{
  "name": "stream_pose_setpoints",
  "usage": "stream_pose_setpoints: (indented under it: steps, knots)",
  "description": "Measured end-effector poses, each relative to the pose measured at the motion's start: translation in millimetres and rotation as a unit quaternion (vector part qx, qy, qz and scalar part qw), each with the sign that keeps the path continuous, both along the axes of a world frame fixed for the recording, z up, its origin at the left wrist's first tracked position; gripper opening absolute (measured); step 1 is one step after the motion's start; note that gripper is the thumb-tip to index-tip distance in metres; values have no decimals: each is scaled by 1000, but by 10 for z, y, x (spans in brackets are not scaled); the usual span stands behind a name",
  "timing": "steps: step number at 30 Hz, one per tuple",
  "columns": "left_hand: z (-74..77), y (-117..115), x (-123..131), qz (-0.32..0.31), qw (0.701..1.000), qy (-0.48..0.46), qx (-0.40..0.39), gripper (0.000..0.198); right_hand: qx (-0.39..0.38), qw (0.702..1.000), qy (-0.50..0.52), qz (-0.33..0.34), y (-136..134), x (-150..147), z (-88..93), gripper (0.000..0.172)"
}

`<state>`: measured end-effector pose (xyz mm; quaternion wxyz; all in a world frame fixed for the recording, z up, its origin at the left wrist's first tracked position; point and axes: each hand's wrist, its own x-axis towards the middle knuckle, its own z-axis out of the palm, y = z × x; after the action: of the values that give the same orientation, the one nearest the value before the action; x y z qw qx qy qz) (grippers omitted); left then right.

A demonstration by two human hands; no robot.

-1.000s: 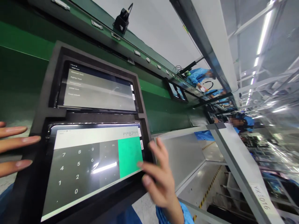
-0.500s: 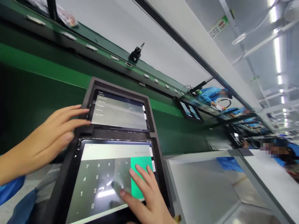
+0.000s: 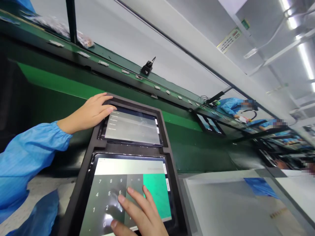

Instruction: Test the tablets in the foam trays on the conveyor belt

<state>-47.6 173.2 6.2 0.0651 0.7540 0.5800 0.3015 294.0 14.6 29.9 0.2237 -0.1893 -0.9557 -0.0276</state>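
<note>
A black foam tray (image 3: 83,183) holds two lit tablets. The far tablet (image 3: 137,127) shows a grey menu list. The near tablet (image 3: 113,183) shows a number keypad and a green panel. My left hand (image 3: 90,111), in a blue sleeve, lies flat with fingers stretched over the tray's far left corner, its fingertips at the far tablet's edge. My right hand (image 3: 136,213) rests with spread fingers on the near tablet's keypad, beside the green panel. Neither hand holds anything.
The tray sits at the edge of a green conveyor belt (image 3: 56,85). A second tray with tablets (image 3: 209,123) lies further down the belt. People in blue coats (image 3: 231,105) work at the far right. A black pole (image 3: 71,19) and a small black device (image 3: 147,68) stand behind the belt.
My left hand has moved up to the tray's far corner. My right hand has slid left from the green panel onto the keypad. The camera has tilted up.
</note>
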Motion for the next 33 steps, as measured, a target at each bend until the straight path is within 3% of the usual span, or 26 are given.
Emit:
stream_pose_setpoints:
  steps: [5, 9, 13, 16, 19, 22, 28, 33]
  knots:
    - [-13, -11, 13, -6, 999, -17, -33, 69, -36, 999, -33, 21, -6, 58, 15, 25]
    - [-45, 1, 6, -13, 999, -33, -8, 66, -75, 996, -44, 13, 54, 141, 107, 28]
    - [-66, 0, 7, -16, 999, -44, 19, 66, -140, 984, -89, -57, 184, 109, 268, 49]
    - [-67, -3, -2, -18, 999, -30, 27, 66, -137, 974, -135, -119, 297, 27, 369, 50]
    - [-72, -7, -16, -15, 999, -13, 31, 65, -128, 970, -167, -122, 367, -9, 423, 51]
    - [-84, -10, -18, -13, 1000, -16, 24, 63, -140, 972, -146, -123, 354, 29, 447, 45]
    - [-96, -16, 12, -13, 999, -27, 40, 61, -178, 975, -69, -117, 239, 98, 430, 4]
    - [-111, -32, 16, -4, 998, -14, 65, 60, -204, 970, -47, -124, 270, 35, 521, 9]
